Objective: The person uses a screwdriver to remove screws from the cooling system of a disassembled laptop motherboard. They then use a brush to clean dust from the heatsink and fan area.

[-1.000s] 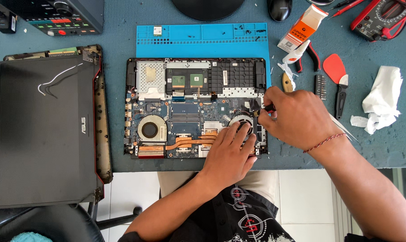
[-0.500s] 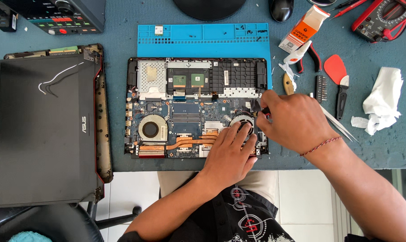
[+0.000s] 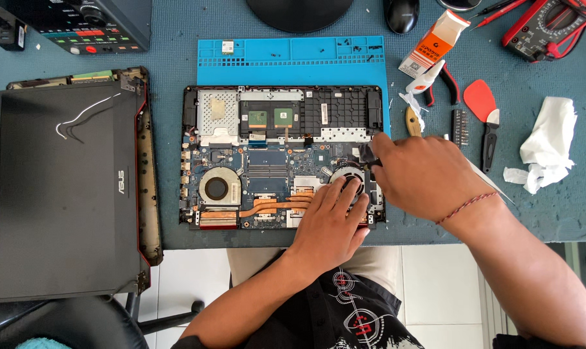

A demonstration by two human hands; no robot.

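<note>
Hands unmoved: left hand flat beside right fan, right hand fingers still pinching black tool.

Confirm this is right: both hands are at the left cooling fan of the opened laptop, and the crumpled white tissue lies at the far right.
Not quite. In the head view both the left hand and right hand are at the right cooling fan of the opened laptop. The crumpled white tissue does lie far right.

head | looks straight down | near | opened laptop centred on desk

Blue-grey table: opened laptop, blue mat, tissue.
</note>
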